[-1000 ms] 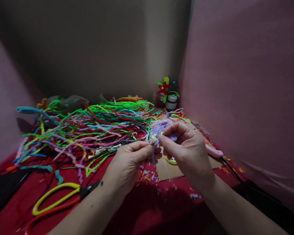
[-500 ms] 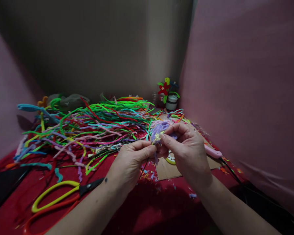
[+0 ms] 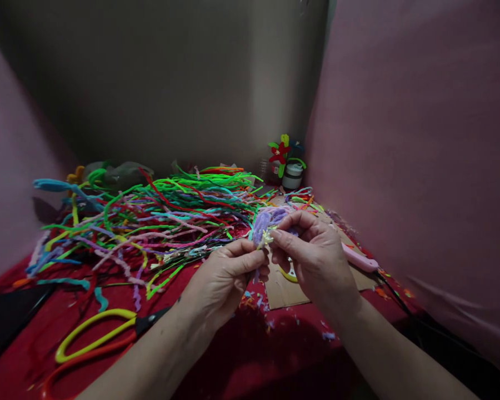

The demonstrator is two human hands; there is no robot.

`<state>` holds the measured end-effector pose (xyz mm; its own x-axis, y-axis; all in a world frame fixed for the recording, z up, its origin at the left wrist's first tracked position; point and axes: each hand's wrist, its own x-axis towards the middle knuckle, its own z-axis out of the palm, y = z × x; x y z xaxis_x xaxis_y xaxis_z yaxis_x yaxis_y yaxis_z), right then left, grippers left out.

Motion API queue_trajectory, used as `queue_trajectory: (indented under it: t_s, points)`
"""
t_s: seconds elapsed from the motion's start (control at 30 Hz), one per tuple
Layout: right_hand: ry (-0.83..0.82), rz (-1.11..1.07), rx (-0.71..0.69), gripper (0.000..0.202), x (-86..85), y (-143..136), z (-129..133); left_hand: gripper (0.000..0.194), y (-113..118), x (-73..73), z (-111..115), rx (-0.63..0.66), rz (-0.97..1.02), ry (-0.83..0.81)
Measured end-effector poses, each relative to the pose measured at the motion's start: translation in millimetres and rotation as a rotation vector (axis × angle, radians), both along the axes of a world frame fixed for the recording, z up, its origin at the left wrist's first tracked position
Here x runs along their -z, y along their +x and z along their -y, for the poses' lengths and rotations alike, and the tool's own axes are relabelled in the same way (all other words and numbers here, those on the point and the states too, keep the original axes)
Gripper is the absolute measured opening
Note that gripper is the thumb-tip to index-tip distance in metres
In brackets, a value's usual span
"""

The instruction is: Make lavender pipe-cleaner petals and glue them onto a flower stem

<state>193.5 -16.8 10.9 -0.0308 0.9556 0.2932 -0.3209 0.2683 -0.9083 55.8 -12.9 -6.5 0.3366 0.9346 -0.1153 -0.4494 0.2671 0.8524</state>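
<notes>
Purple fuzzy loops (image 3: 263, 223) show between my two hands, above the red cloth. A small bunch of pale yellow flower stamens (image 3: 267, 238) sits against them. My left hand (image 3: 227, 273) is closed, its thumb and forefinger pinching the base of the yellow bunch. My right hand (image 3: 316, 253) is closed too, thumb and fingertip touching the stamens from the right. The fingers partly hide the purple loops.
Many coloured pipe cleaners (image 3: 162, 205) lie in a pile at the left. Scissors (image 3: 95, 339) are at the front left. Cardboard (image 3: 281, 294) lies beneath a pink corded tool (image 3: 360, 258). A grey-white jar (image 3: 292, 176) with fuzzy flowers (image 3: 280, 151) stands behind.
The yellow stamens and purple loops have shifted slightly left and tilted between my fingers. My left hand's fingers have curled a little. Both hands keep their pinches.
</notes>
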Motion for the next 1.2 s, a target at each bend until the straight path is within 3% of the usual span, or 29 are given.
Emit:
queue_trajectory:
  t_s: [0.13,0.33,0.5,0.6,0.9,1.2]
  points:
    - [0.024,-0.038,-0.1,0.018,1.6,3.1,1.5,0.013,-0.5,-2.5,1.2,-0.024,0.009,0.055]
    - [0.074,-0.071,0.035,0.029,5.8,9.4,0.7,0.011,0.6,-6.5,3.6,-0.142,-0.032,0.088]
    - [-0.045,-0.11,-0.148,0.036,7.9,7.5,-2.1,0.012,1.9,-8.3,6.0,-0.211,-0.138,0.162]
    - [-0.036,-0.154,-0.238,0.026,7.7,7.6,-4.0,0.012,2.7,-9.0,7.0,-0.215,-0.137,0.18]
    - [-0.128,-0.172,-0.228,0.01,8.2,13.7,-10.7,0.009,3.1,-3.8,7.1,-0.209,-0.183,0.168]
    - [-0.192,-0.133,-0.215,0.008,-1.1,12.4,-10.8,0.009,4.0,1.8,4.2,-0.15,-0.091,0.116]
